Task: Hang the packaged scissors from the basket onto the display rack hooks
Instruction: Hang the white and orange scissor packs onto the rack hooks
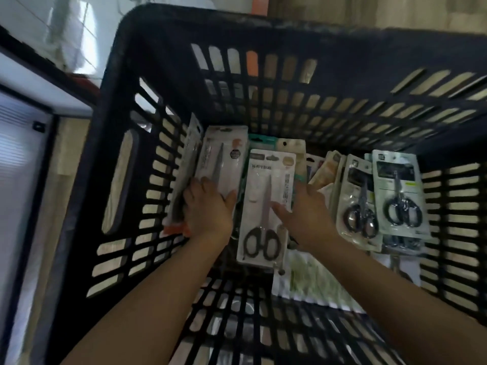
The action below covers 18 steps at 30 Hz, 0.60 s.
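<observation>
- Left hand (208,206) — reaching down into the basket, fingers spread over the lower part of a white scissors pack (222,164) at the left of the heap, thumb splayed toward the middle; whether the fingers curl round the pack's edge cannot be told.
- Right hand (307,212) — fingers fairly straight and slightly apart, thumb lying on the face of the central scissors pack (266,204), the remaining fingers reaching past its right edge onto the packs behind; no closed grip is visible.
- Central scissors pack — white card, black-handled scissors with handles toward the viewer, lying on top between the two hands.
- Two dark-card scissors packs (395,191) — side by side at the right, overlapping, black handles toward the viewer, apart from both hands.
- Further packs (320,167) — stacked on edge behind the right hand; details blurred.
- Black slatted basket (263,25) — holds all the packs; both forearms enter over its near wall.
- Pale slatted panel (15,154) — outside the basket, at the left edge of view.
</observation>
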Available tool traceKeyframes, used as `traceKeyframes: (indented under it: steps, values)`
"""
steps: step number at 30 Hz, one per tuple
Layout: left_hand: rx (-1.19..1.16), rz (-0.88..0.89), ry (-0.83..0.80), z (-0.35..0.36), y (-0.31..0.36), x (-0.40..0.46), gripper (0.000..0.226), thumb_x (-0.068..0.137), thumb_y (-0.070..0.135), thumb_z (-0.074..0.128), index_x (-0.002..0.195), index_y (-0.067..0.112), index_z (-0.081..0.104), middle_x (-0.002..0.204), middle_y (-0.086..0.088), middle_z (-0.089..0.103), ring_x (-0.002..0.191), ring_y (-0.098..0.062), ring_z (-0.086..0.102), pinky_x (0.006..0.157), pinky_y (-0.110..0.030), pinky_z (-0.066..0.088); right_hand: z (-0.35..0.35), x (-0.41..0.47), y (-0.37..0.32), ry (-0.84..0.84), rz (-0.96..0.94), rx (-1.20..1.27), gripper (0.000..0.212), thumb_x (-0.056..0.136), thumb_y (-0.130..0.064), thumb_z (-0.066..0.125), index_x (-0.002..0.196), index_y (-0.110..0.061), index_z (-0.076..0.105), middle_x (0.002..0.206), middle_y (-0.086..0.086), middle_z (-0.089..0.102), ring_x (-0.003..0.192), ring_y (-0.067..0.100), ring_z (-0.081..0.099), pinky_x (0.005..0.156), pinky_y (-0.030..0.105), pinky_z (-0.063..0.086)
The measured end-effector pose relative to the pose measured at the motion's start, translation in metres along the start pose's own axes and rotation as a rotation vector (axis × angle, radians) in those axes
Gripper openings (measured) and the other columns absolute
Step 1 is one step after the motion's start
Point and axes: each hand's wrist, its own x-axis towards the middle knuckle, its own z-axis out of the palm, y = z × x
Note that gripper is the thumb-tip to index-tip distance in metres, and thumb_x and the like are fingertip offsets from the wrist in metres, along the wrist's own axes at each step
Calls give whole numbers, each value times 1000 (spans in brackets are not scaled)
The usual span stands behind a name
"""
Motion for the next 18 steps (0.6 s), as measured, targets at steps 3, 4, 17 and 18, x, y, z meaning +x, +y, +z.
traceKeyframes:
  steps: [3, 4, 17, 18]
  values:
    - [-93, -16, 22, 0, 3, 2, 73, 94, 45, 48, 146, 3, 19, 151, -16, 21, 138, -32, 18, 111, -43, 20, 13, 8, -7, 68, 75, -40, 76, 83, -50, 62, 138, -6, 34, 137, 15, 40, 128, 32, 35, 100, 42, 36]
    - [-136, -38, 12, -2, 4, 4, 77, 92, 44, 51, 147, 3, 15, 151, -16, 21, 139, -31, 18, 111, -42, 20, 16, 10, -10, 80, 106, -29, 78, 81, -50, 65, 138, -6, 34, 138, 14, 39, 129, 32, 34, 100, 42, 35]
    - [-188, -171, -140, -17, 13, 12, 106, 65, 52, 78, 142, 7, 21, 143, -16, 25, 132, -32, 22, 107, -45, 25, 23, 8, -6, 56, 157, 300, 57, 74, -18, 77, 120, 0, 47, 120, 18, 52, 112, 32, 51, 90, 42, 47]
    - [-206, -172, -134, -17, 12, 11, 105, 64, 52, 79, 141, 8, 22, 142, -16, 25, 132, -33, 23, 108, -45, 26, 23, 9, -4, 47, 152, 324, 52, 74, -16, 75, 117, 0, 51, 116, 17, 56, 109, 32, 55, 86, 39, 49]
